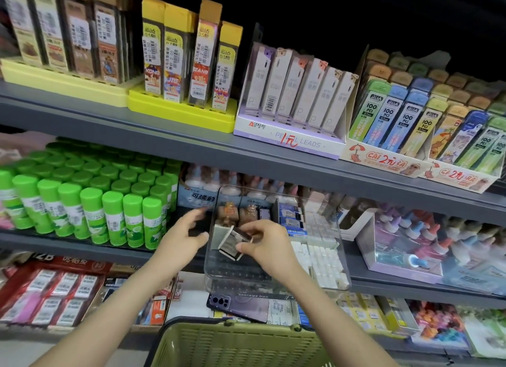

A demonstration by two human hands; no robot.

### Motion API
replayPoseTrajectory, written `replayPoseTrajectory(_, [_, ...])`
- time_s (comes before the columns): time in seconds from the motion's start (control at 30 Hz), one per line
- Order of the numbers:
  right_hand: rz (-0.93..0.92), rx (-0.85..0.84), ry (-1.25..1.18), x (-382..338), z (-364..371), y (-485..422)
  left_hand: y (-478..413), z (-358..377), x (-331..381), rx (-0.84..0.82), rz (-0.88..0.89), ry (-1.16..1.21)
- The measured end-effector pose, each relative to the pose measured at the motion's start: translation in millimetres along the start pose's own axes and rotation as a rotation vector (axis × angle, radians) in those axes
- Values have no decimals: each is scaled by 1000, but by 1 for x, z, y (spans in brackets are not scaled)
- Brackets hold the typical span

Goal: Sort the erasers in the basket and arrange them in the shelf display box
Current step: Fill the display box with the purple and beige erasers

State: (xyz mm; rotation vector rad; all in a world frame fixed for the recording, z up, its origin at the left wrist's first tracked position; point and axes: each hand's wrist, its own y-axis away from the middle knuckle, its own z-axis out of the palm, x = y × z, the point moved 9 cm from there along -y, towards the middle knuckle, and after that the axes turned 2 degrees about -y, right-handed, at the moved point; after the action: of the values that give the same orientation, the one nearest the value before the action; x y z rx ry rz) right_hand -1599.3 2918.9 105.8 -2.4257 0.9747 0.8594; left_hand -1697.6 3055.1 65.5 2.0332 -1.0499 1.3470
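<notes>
on the far left of the middle shelf (82, 246) stand the green-capped glue sticks (90, 208), not mine to touch. just to their right my left hand (182, 236) hangs open beside the left wall of the clear plastic shelf display box (339, 246), fingers spread and gripping nothing; whether the thumb actually touches the wall i cannot tell.

over the left compartment of that box my right hand (267, 245) pinches a small stack of flat, dark, shiny-wrapped erasers (232, 242) between thumb and fingertips, the stack tilted and fanned a little. behind them, at the back of the same compartment, brown figure-shaped erasers (238, 214) stand upright; to the right come blue-boxed erasers (291, 220) and then rows of small white block erasers (321, 260).

these flat ones look light and firm with a little give, nothing that would break if it dropped. the film wrap seems slick, so i'd judge a loose stack will slide apart if i hold it by the broad faces alone. better to clamp it across the narrow edges, thumb on one side and fingers on the other, and square it against the box floor before letting go. the box itself looks light and hangs over the shelf's front edge, so my free hand should steady its left wall.

below, at the bottom edge of view, the olive green slotted plastic basket (235, 347) waits; its contents are out of sight.
</notes>
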Motion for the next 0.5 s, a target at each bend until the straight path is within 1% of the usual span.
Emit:
replayPoseTrajectory(0.03, [-33, 9, 28, -4, 6, 0, 2, 2, -6, -44, -41, 89])
replayPoseTrajectory(0.07, [-66, 17, 52, -9, 10, 0, 3, 3, -11, -78, -63, 125])
replayPoseTrajectory(0.27, [-197, 10, 127, -20, 29, 1, 10, 9, -19, -210, -93, 101])
replayPoseTrajectory(0.33, [-255, 30, 221, -22, 33, 5, 11, 11, -18, -226, -94, 96])
replayPoseTrajectory(0.4, [-279, 100, 338, -22, 33, 6, 11, 10, -17, -215, -92, 92])
replayPoseTrajectory(0.5, [-288, 183, 372, -25, 28, 5, 11, 9, -13, -205, -80, 78])
